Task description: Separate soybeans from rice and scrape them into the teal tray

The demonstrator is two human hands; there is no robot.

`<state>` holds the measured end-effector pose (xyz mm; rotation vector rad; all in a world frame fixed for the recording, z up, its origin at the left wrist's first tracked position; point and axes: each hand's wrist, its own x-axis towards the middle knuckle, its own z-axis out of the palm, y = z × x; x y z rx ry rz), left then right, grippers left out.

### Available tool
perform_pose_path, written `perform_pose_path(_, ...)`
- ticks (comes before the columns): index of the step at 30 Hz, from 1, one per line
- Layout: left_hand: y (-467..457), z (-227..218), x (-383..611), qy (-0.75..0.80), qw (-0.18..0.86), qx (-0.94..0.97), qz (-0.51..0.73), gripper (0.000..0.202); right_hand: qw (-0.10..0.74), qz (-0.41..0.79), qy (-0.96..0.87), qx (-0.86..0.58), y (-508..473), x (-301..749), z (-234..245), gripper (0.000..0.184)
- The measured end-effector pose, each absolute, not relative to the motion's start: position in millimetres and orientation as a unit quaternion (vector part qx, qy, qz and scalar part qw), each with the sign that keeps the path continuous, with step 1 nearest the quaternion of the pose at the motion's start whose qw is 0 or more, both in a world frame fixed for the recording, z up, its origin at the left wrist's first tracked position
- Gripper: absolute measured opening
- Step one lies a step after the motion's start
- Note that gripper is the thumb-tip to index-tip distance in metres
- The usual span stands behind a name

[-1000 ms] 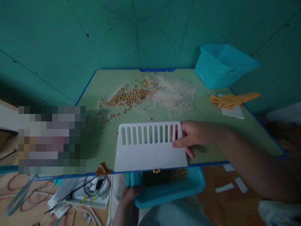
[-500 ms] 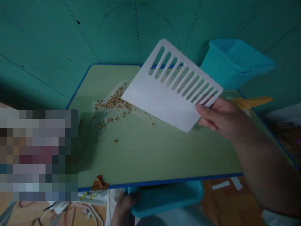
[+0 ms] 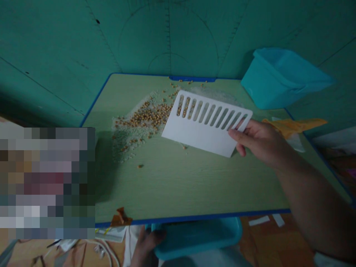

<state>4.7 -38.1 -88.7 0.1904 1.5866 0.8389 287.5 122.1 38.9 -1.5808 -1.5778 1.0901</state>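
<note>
My right hand (image 3: 258, 142) is closed on the right end of a flat white slotted scraper (image 3: 197, 133), thumb on top. The scraper is held tilted over the table, its slotted edge away from me. Behind and to its left lie round tan beans (image 3: 151, 115), mixed with small pale grains (image 3: 130, 135); some beans show through the slots. Below the table's front edge, my left hand (image 3: 150, 241) grips the left end of a blue plastic tray (image 3: 194, 246). The tray's far part is hidden under the tabletop.
The pale table (image 3: 178, 185) has a blue rim and stands against a green wall (image 3: 139, 37). A blue bin (image 3: 267, 81) sits at its back right corner, with a yellow cloth (image 3: 294, 127) in front. Brown tape (image 3: 121, 218) sticks to the front edge. Cables (image 3: 107, 248) lie on the floor.
The scraper has come down and tipped flatter, its left end moving right and nearer the table. More beans show behind it. My left hand stays on the tray.
</note>
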Motion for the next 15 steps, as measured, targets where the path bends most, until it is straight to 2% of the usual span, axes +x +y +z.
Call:
perform_pose_path(4, -42.8, -76.5, 11.7, 0.679, 0.626, 0.063, 0.378, 0.019, 0.323, 0.436, -0.601, -0.587, 123.0, 287.3, 37.9, 0.021)
perform_pose_path(9, -38.1, -54.7, 20.0, 0.657, 0.623, 0.002, 0.425, 0.031, 0.309, 0.453, -0.595, -0.588, 122.3, 284.7, 38.4, 0.024)
perform_pose_path(15, -34.0, -47.3, 11.0, 0.625, 0.640, 0.001, 0.447, 0.018, 0.303, 0.483, -0.593, -0.569, 118.6, 282.0, 36.2, 0.028)
